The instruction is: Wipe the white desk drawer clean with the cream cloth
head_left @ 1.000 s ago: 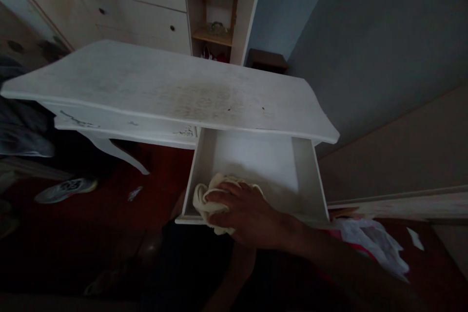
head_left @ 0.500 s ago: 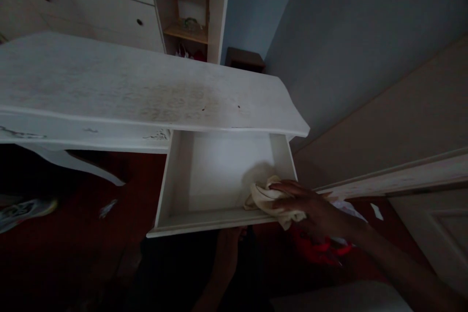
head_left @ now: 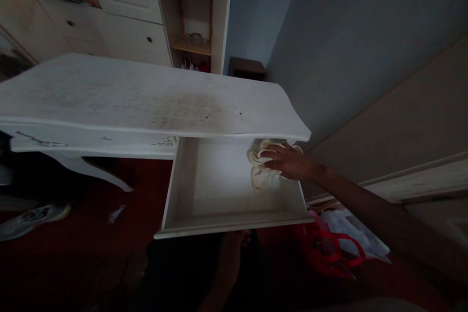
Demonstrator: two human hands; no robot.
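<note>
My right hand [head_left: 288, 162] is closed on a cream cloth [head_left: 261, 175] and presses it against the right wall of an open white drawer [head_left: 226, 224], near the back right corner. The drawer is pulled out from under a white table top [head_left: 146, 102] that has a brownish stain in its middle. Nothing else lies in the drawer. Below the drawer's front, in the dark, my left forearm rises and my left hand [head_left: 237, 240] reaches the drawer's underside; its fingers do not show clearly.
A red-handled bag [head_left: 329, 248] and white plastic [head_left: 351, 234] lie on the dark red floor to the drawer's right. A shoe [head_left: 32, 217] lies at the left. Behind the table stand a cupboard with open shelves [head_left: 190, 19] and a small brown stand [head_left: 248, 66]. A grey wall is on the right.
My right hand has carried the cloth from the drawer's front left along the front to the right, then back to the rear right corner. The view shifted slightly.
</note>
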